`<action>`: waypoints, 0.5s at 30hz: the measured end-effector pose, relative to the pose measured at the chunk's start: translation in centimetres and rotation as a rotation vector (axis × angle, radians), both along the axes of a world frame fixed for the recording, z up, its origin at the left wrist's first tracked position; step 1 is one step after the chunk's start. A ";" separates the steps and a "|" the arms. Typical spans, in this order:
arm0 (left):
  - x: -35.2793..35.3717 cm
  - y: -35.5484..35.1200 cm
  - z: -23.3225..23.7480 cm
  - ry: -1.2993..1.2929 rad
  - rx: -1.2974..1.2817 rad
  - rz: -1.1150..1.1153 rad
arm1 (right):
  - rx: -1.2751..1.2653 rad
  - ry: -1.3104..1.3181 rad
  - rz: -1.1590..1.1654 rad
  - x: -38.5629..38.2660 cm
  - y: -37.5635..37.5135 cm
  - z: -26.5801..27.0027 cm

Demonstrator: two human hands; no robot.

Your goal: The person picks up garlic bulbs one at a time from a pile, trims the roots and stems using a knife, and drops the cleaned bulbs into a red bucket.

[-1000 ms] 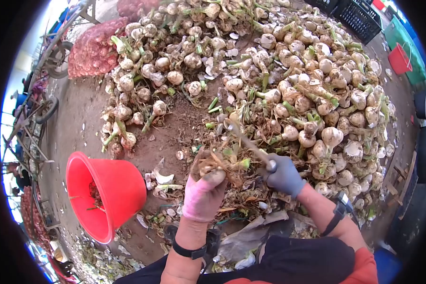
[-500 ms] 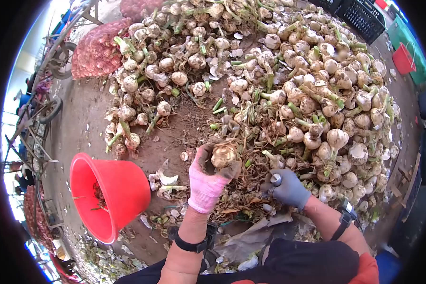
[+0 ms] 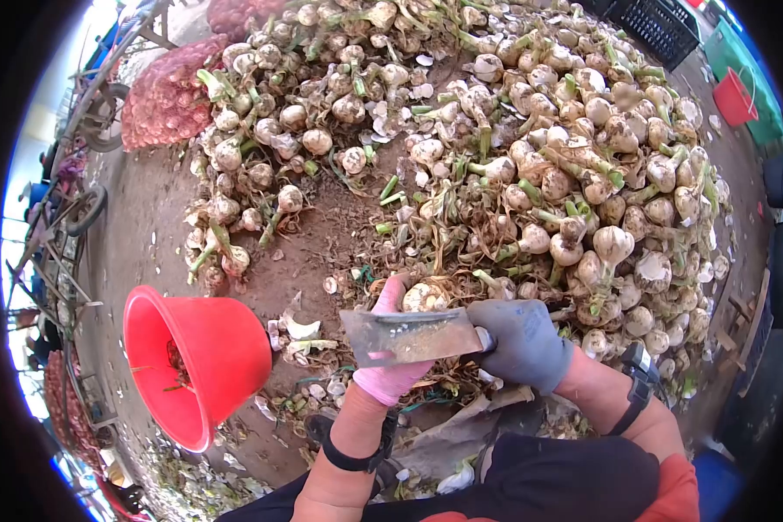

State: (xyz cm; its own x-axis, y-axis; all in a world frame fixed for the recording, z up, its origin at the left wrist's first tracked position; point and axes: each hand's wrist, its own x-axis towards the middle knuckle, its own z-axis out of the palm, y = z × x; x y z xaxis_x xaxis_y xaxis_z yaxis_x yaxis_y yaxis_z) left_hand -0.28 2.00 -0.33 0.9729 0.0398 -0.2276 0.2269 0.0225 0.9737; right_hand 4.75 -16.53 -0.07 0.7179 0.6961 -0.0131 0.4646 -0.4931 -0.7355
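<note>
My left hand (image 3: 390, 376), in a pink glove, holds a garlic bulb (image 3: 425, 298) with its root side showing. My right hand (image 3: 524, 344), in a grey glove, is closed on the handle of a cleaver (image 3: 416, 339). The wide blade lies across in front of my left palm, just below the bulb, and hides part of that hand. Whether blade and bulb touch, I cannot tell. Beyond both hands spreads a large heap of garlic (image 3: 613, 244) with stalks and dry leaves.
A red bucket (image 3: 235, 352) lies tipped at the left, with some scraps inside. Filled net bags (image 3: 167, 94) and a cart wheel (image 3: 87, 207) stand farther left. A black crate (image 3: 657, 30) and a small red bucket (image 3: 735, 97) are at the upper right.
My right hand has moved left and up from the leaves, bringing the cleaver blade into view in front of my left hand. The view has shifted slightly.
</note>
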 end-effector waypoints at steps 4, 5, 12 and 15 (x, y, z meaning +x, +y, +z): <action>0.2 -0.8 0.6 0.050 0.089 0.031 | -0.006 -0.005 0.029 -0.3 0.0 -0.3; 0.1 -1.0 0.6 0.053 0.089 0.030 | 0.009 -0.014 0.024 -0.2 0.0 -0.4; -0.4 -2.0 -0.6 -0.198 0.562 0.044 | 0.086 -0.179 -0.113 0.3 -0.5 -4.0; 0.0 -2.2 0.8 0.048 0.248 0.256 | 0.051 0.030 -0.265 0.8 -2.9 -7.0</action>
State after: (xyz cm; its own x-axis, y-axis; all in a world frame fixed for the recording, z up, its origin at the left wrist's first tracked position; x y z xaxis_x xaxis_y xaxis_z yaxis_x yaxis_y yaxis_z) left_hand -0.30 -0.20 0.52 0.9127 0.3407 -0.2255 0.2900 -0.1513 0.9450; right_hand 5.53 -19.41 -7.06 0.8751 0.4839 -0.0067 0.3019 -0.5567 -0.7739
